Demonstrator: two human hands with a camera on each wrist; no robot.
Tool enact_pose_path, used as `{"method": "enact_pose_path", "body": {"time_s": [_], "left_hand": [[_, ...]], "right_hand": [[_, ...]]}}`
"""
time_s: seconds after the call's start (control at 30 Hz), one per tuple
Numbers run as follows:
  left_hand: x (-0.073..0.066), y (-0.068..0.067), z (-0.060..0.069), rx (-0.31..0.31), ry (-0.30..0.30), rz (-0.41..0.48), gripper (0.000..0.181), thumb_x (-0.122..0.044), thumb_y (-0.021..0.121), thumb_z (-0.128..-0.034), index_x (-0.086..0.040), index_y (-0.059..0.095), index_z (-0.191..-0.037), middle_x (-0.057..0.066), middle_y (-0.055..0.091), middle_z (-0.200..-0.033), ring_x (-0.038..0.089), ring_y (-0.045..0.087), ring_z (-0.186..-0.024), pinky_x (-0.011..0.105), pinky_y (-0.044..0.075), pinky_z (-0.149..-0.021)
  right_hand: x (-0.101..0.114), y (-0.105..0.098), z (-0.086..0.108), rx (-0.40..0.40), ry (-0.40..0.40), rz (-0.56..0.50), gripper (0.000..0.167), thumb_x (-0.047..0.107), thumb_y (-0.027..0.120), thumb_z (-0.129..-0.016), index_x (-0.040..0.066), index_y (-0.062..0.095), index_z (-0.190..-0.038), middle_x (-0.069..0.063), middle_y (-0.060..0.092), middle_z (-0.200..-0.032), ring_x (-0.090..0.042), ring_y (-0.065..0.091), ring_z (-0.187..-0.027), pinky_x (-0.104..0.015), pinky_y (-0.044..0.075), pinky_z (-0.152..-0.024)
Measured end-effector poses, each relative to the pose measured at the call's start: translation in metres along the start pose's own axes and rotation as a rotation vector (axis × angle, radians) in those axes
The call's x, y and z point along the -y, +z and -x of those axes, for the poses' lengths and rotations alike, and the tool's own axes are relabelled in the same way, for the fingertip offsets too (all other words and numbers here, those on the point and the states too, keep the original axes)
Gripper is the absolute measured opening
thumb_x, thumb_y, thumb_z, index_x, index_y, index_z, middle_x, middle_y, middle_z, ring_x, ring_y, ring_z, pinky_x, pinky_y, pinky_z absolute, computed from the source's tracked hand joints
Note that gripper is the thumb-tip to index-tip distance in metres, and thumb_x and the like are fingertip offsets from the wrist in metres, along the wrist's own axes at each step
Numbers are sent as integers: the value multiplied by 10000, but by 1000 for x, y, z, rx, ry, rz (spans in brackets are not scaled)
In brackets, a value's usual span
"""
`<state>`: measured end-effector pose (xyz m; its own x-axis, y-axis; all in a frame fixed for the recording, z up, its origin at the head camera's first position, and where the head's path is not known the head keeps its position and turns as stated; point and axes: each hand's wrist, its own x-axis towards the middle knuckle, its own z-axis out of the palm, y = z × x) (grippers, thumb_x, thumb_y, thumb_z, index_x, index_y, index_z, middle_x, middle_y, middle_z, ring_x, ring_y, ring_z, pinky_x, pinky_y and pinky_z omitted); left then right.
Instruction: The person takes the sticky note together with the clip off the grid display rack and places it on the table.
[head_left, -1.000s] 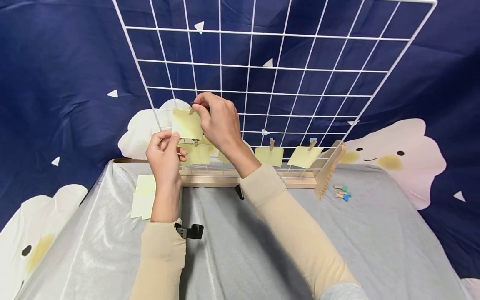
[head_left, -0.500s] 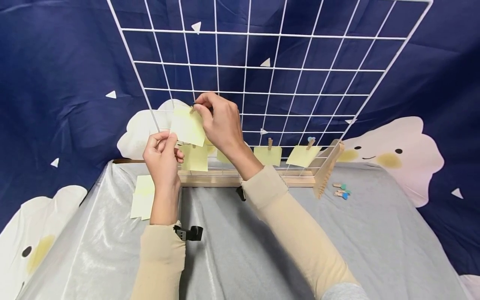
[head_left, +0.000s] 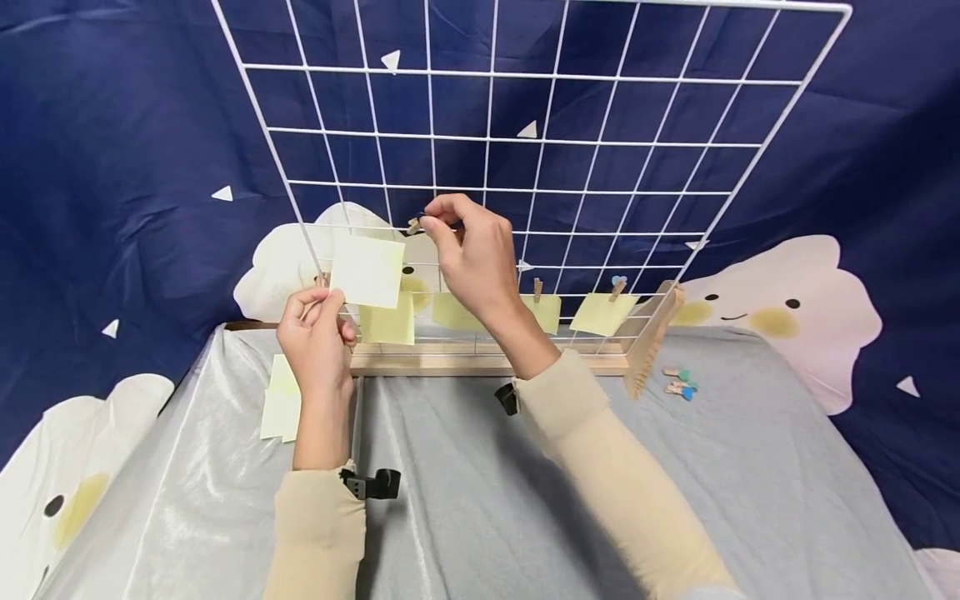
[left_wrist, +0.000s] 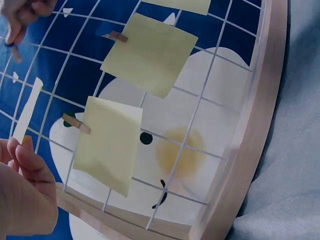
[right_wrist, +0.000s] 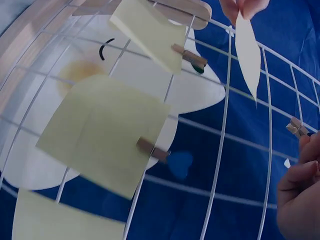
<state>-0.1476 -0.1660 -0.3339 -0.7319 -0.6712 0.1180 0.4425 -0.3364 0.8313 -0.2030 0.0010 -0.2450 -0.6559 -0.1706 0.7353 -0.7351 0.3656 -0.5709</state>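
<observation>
My left hand pinches a pale yellow paper note by its lower left corner, in front of the left part of a white wire grid. To the right and above, my right hand pinches a small wooden clothespin, apart from the note. The right wrist view shows this clothespin at the fingertips and the note edge-on. Below, several yellow notes hang on the grid, one just under the held note. In the left wrist view a clothespin grips a hanging note.
The grid stands in a wooden base with a wooden side foot at right. Loose clothespins with coloured hearts lie on the grey cloth to the right. Spare notes lie beside my left forearm.
My right hand has moved right with the clothespin, away from the note's top edge. My left hand has dropped slightly, and the note it holds now faces up more squarely.
</observation>
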Motion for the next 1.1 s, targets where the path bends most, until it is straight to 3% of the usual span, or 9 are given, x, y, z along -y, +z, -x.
{"method": "enact_pose_path", "body": {"time_s": [0.47,0.7,1.1], "left_hand": [[3,-9,5,-45,-61,6,163,82,648,-895,-62,580,-859,-6,587,-593,71,427,-378,164,358,-375],[5,-11,8,-54,-70,30,168,82,654,-900,-65,590,-849,17,627,-726,68,418,-412,145,332,-382],[7,-19,10,-62,-91,16,150,70,659,-914,-45,584,-855,23,586,-708,66,409,-406,155,334,-382]], "right_hand": [[-13,-21,16,-52,48,-60,85,45,710,-944,-29,713,-986,-96,695,-834,-147,592,-628,-218,458,-585],[-19,-31,22,-90,46,-31,88,42,714,-937,-22,721,-998,-91,686,-816,-120,511,-545,-213,393,-519],[-30,-51,36,-141,140,-77,120,16,706,-936,-49,718,-1036,-101,688,-844,-63,424,-473,-187,321,-449]]}}
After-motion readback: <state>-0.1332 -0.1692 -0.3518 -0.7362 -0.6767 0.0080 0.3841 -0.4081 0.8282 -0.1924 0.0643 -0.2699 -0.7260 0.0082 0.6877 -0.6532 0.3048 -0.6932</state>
